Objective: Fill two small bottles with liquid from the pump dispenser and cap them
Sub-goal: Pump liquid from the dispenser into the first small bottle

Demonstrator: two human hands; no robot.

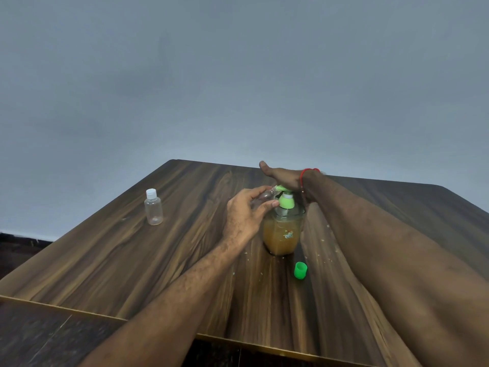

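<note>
Pump dispenser (282,229) of amber liquid standing mid-table (132,260), right hand (284,176) pressing flat-fingered on its green pump head, left hand (244,213) gripping a tilted small bottle (264,196) at the spout, capped empty bottle (153,207) standing near the left edge, green cap (300,270) lying nearer the front edge.

A: How much of the bottle (264,196) shows?
B: Little; the left hand (244,217) covers its body, and its fill level is unclear.
A: The pump head (282,188)?
B: Mostly under the right hand (284,177), whose fingers are out of sight.
A: The dispenser (281,234) label?
B: Too small to read.
</note>
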